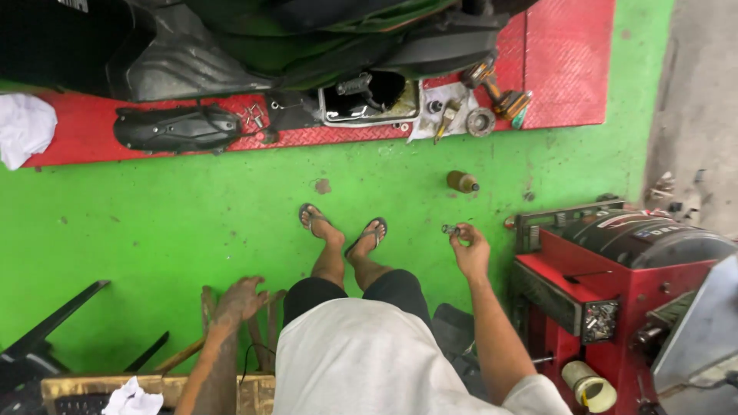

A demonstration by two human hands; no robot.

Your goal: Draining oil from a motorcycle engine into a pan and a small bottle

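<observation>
I stand on a green floor in flip-flops, looking down. My right hand [469,250] is raised at waist height and pinches a small metal part [450,229] between its fingertips. My left hand [240,300], dark with grease, hangs lower on the left with fingers loosely spread, resting over a wooden stool or frame [261,338]; it holds nothing. A small brown bottle [462,182] lies on the floor ahead of my right hand.
A scooter stands on a red checker-plate lift [565,69] at the top, with a black cover [177,128], an open engine case [369,98], loose bolts and a power tool [500,96] on it. A red machine [615,284] stands at the right. White rags lie at the left.
</observation>
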